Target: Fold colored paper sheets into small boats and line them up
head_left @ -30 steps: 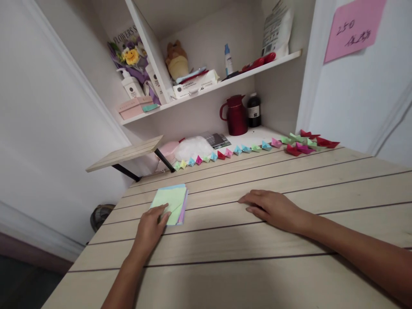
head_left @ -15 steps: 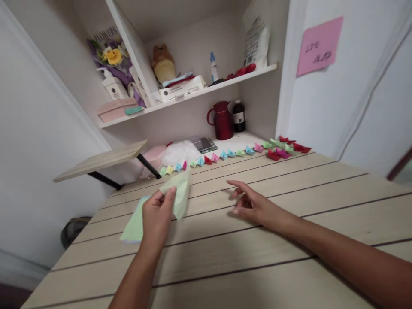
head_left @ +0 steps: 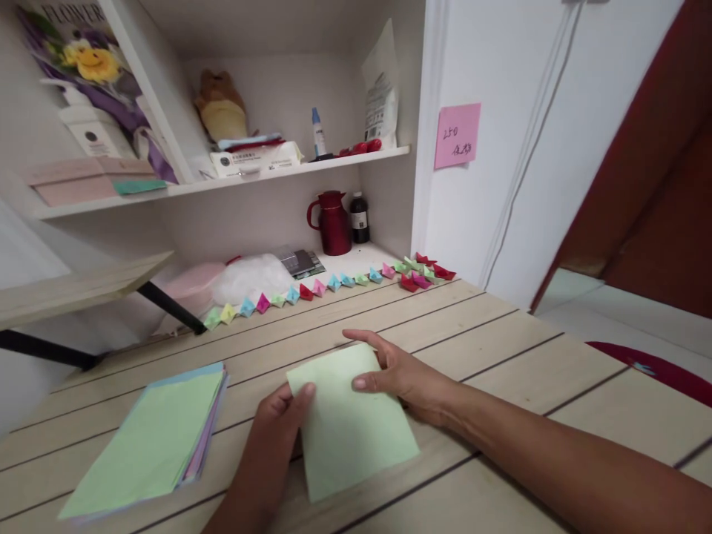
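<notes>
A flat sheet of pale green paper point(head_left: 356, 437) is held just over the table, tilted toward me. My left hand point(head_left: 281, 426) pinches its upper left corner between thumb and fingers. At the upper right edge, my right hand point(head_left: 409, 378) grips the sheet, thumb on top, with the index finger stretched out past it. Left of my left hand lies a stack of coloured paper point(head_left: 144, 437), a green sheet uppermost and blue and purplish edges showing beneath.
Small folded paper boats point(head_left: 305, 292) line the table's back edge, with a cluster of red and green boats point(head_left: 423, 274) at right. Behind them are a plastic bag point(head_left: 253, 278), a red jug point(head_left: 335, 226) and a dark bottle point(head_left: 360, 219). A small raised shelf point(head_left: 83, 285) stands at left.
The green sheet has come toward me and now lies spread out between both hands. My right hand has closed on it. The view has turned to the right and the stack shows fully.
</notes>
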`<state>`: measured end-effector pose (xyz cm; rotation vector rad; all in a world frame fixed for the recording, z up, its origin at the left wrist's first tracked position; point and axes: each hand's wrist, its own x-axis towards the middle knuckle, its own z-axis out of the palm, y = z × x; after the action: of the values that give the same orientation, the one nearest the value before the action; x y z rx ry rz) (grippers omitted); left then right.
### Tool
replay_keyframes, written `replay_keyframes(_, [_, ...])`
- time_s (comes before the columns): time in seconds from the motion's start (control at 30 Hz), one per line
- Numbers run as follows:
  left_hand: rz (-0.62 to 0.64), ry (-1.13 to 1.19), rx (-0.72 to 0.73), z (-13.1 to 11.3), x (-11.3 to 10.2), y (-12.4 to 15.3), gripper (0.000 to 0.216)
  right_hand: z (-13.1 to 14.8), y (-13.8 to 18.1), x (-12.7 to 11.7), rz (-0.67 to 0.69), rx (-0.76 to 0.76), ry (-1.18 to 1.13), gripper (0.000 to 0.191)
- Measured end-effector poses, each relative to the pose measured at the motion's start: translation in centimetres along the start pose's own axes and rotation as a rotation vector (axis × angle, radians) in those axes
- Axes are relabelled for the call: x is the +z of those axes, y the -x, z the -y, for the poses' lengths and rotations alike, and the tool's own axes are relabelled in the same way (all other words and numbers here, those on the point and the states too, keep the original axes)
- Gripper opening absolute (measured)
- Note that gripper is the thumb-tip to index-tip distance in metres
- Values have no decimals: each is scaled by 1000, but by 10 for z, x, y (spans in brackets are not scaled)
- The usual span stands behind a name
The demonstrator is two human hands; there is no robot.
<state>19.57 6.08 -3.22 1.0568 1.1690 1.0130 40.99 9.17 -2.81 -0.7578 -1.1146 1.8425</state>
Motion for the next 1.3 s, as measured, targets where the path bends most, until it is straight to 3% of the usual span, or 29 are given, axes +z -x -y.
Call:
replay_keyframes(0.13, [7, 102, 12, -6, -11, 4, 48, -1, -5, -3, -43, -64, -44, 47])
replay_keyframes(0.2, [28, 109, 67, -9, -13, 5, 50, -1, -6, -4, -71, -85, -59, 40])
replay_keyframes(0.37, [98, 23, 75, -4, -15, -1, 61, -4, -9, -8, -149, -128, -54, 36])
replay_keyframes(0.5, [10, -48, 35, 7, -14, -6, 55, -3, -7, -8, -73, -128, 22, 35])
replay_keyframes(0.63, [-62, -119, 49, 6, -10, -1, 45, -1, -1, -2, 66, -119, 321, 49])
replay_keyframes(0.73, [-90, -210, 47, 1, -8, 4, 40, -3, 3, 3, 60, -138, 582, 55])
replay_keyframes(0.8, [-64, -248, 64, -2, -6, 7, 38, -5, 5, 6, 33, -129, 638, 61])
replay_keyframes(0.93, [-131, -374, 130, -4, -4, 8, 25, -10, 4, 7, -30, -143, 547, 65])
replay_keyframes(1.13, [-183, -343, 131, -4, -5, 6, 26, -11, -2, 0, -115, -52, 148, 26])
replay_keyframes(1.3, [-109, -328, 250, -3, -8, 3, 36, -9, -4, -2, -229, -50, 141, 13])
